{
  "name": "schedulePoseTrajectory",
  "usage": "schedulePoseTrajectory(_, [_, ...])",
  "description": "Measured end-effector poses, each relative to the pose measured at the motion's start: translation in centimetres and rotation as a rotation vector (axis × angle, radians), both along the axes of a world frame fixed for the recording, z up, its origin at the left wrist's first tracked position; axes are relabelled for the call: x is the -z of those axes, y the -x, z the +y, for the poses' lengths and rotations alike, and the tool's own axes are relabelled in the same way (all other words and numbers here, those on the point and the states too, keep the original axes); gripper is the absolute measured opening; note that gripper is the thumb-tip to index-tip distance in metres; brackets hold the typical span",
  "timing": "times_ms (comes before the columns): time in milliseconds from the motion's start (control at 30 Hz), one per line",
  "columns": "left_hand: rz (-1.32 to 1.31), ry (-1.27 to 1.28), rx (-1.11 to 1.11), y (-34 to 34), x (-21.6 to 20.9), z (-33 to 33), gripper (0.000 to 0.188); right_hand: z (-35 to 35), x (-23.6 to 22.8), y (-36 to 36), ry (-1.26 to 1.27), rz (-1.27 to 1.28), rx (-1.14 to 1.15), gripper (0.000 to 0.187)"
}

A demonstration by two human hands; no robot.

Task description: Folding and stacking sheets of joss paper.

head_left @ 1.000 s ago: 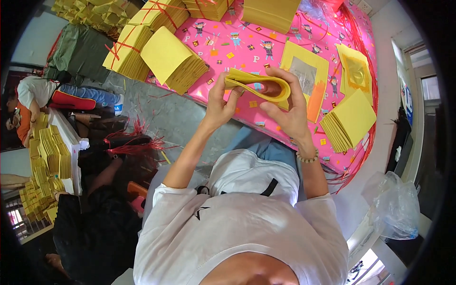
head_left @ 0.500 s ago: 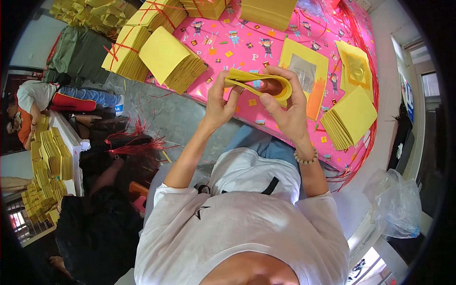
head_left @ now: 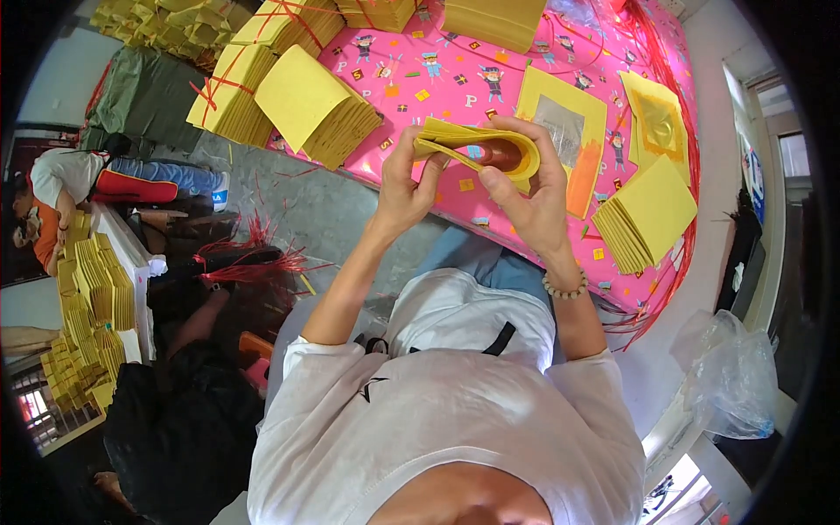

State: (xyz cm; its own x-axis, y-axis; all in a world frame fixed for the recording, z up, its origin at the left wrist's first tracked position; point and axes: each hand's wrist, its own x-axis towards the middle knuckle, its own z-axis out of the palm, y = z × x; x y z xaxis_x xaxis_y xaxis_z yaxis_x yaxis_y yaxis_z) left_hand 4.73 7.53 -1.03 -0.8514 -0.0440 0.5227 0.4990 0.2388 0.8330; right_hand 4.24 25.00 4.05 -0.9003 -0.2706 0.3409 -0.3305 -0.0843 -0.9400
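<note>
"Pink all over the worktop (head_left: 411,118), shiny and patterned. Edges?"

"Slants from upper left to lower right on the near side, close in front of the denim lap (head_left: 477,254). Drops off to grey floor (head_left: 297,197) at the left. Ends at the right in a long trail of red strings (head_left: 691,179)."

"And room for moving?"

"Widest straight ahead, beyond the hands, over bare pink between the folded yellow stack (head_left: 306,101) on the left and the flat yellow sheet (head_left: 591,131) with a silvery window on the right. Tighter farther right, with a fanned yellow stack (head_left: 647,214) near the edge and a second windowed sheet (head_left: 656,127) just beyond. Bounded at the upper left by string-tied yellow bundles (head_left: 232,96), and on the far side by a tall stack (head_left: 494,22)."

"In hand?"

"Over the worktop near its near edge, a thick fold of yellow sheets (head_left: 464,133), bent into a loop at the right, edges turned up to view."

"Fingers?"

"Gripping the fold at both ends. With the left hand (head_left: 409,184), pinched at the flatter end, thumb on the near face, fingers bent round behind. With the right hand (head_left: 542,201), curved round the far and right sides of the loop, thumb tip at the near side. Cannot tell how hard."

"Arms?"

"Angled inward from both sides of the white shirt (head_left: 437,411), well apart at the elbows, close together at the hands. Ringed at the right wrist by a beaded bracelet (head_left: 566,287)."
</note>
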Motion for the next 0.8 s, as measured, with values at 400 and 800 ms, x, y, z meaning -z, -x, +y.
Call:
schedulePoseTrajectory(400, [0.006, 0.076, -0.030, -0.1, 1.0, -0.6, 0.028, -0.5, -0.3, 0.2, 0.054, 0.043, 0.081, 0.050])
schedulePoseTrajectory(800, [0.117, 0.628, 0.071, 0.4, -4.1, -2.1, 0.034, 2.5, 1.1, 1.6, -0.162, -0.389, -0.091, 0.027])
